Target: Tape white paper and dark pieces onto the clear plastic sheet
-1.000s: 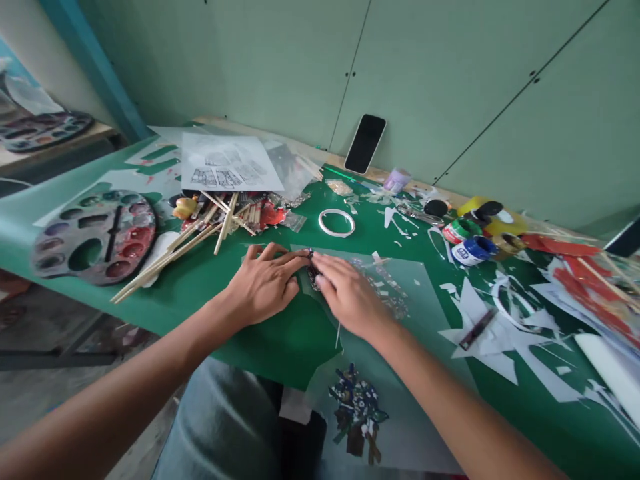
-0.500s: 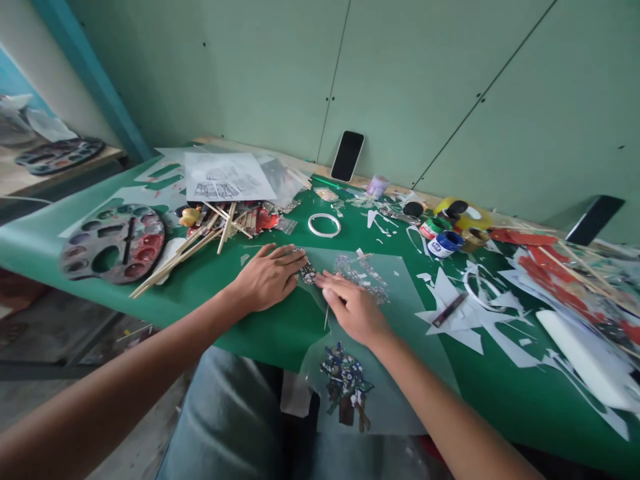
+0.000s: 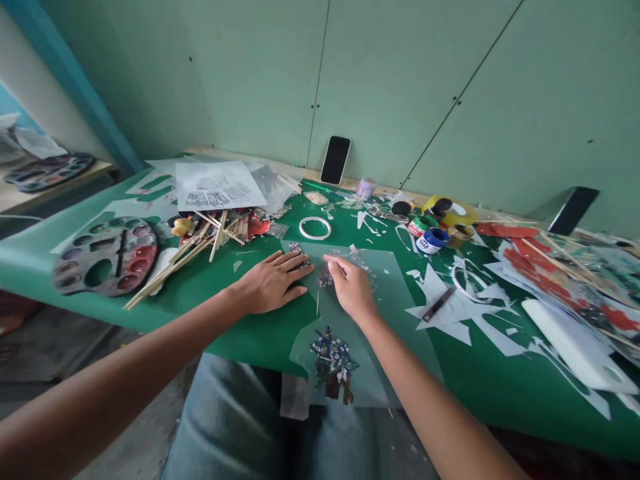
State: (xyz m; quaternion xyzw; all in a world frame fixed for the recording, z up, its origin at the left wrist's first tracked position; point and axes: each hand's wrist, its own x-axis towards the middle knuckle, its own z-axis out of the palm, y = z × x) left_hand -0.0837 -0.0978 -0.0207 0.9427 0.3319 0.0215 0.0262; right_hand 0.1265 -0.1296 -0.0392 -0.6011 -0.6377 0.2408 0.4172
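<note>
Plastic sheet (image 3: 395,293) lies on the green bench (image 3: 500,380); our left hand (image 3: 273,283) presses it flat, fingers spread, while our right hand (image 3: 353,287) has slid forward, fingertips now pinching the paper scraps (image 3: 327,275).

Clear plastic sheet (image 3: 395,293) flat on the green table, overhanging the near edge, small dark cut-out pieces (image 3: 331,357) stuck on it
</note>
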